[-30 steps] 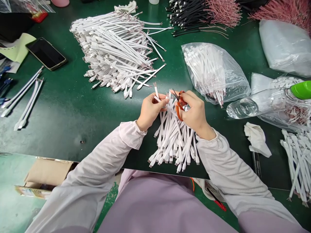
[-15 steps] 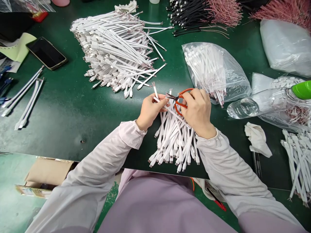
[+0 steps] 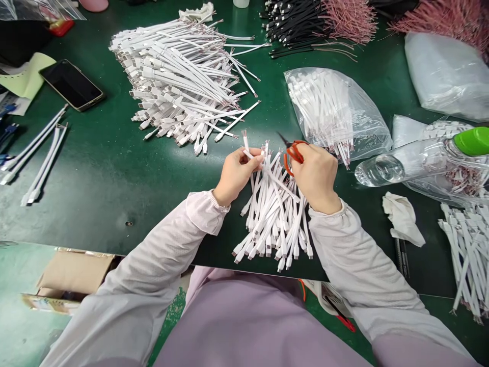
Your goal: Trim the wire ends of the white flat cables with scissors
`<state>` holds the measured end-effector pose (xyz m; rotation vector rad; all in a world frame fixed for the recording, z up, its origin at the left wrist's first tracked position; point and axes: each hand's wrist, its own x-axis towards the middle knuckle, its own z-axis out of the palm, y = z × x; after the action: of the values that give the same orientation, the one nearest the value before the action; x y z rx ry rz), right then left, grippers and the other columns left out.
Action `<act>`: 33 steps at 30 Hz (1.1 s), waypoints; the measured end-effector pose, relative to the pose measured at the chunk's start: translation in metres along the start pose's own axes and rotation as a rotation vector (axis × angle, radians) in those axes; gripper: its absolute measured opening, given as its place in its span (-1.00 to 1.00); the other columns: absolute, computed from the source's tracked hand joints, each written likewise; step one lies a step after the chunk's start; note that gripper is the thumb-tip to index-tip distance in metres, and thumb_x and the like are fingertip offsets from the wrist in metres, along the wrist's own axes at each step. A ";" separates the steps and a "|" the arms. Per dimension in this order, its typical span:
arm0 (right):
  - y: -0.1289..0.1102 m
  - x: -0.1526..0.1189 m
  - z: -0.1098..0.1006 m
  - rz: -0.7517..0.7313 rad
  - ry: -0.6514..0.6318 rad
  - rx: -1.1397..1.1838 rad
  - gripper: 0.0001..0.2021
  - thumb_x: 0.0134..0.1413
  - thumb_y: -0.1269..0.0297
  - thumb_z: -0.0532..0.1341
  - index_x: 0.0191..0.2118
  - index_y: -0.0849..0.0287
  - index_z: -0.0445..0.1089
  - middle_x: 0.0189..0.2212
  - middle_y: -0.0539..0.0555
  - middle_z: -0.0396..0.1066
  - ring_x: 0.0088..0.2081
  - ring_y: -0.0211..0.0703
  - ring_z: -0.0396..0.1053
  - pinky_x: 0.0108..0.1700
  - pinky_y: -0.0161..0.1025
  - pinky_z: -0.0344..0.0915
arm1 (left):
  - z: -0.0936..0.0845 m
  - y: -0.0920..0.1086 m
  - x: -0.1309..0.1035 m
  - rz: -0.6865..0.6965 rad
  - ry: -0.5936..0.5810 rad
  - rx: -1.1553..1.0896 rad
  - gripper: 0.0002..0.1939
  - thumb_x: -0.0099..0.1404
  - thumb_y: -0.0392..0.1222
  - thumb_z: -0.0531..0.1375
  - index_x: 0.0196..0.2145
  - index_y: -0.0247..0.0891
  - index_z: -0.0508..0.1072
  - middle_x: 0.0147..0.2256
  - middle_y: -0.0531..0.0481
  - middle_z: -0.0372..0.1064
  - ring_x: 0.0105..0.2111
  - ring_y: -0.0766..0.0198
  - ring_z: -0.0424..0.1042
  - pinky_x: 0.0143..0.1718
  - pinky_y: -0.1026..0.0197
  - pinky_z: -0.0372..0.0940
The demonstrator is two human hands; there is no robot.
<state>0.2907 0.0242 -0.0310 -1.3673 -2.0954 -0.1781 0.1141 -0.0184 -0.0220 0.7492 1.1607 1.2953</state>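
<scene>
Between the thumb and fingers of my left hand [image 3: 237,172] a white cable [image 3: 245,141] is pinched, its bare wire ends sticking up past the fingers. My right hand [image 3: 318,176] is closed around the orange handles of small scissors [image 3: 294,149]. Their dark blades point up and left, apart from the cable. Below both hands lies a loose pile of white cables [image 3: 275,214], plugs toward the table's front edge and stripped wires at the far end. A larger heap of white cables [image 3: 179,81] is farther back on the left.
A clear bag of cables [image 3: 324,107] lies beyond my right hand, with a water bottle [image 3: 412,160] farther right. A phone [image 3: 72,84] rests at the left. Black cables [image 3: 294,23] lie at the back. A crumpled white cloth [image 3: 404,218] is at the right.
My right hand has drawn the scissors right, away from the cable in my left hand, and the blades have swung upward. My left hand has stayed nearly in place.
</scene>
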 end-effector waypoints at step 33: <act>-0.015 0.007 -0.013 0.025 -0.201 0.638 -0.71 0.12 0.33 0.18 -0.04 0.08 0.50 -0.46 -0.03 0.26 -0.42 -0.20 0.25 -0.30 -0.20 0.29 | -0.004 0.003 0.001 -0.101 -0.206 0.026 -0.87 0.20 -0.22 0.31 -0.39 -0.31 0.45 -0.41 0.00 0.43 -0.44 0.41 0.36 -0.54 0.40 0.20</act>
<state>0.2809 0.0176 -0.0135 -1.0432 -2.0316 0.6127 0.1089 -0.0176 -0.0212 0.8128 1.0366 1.0939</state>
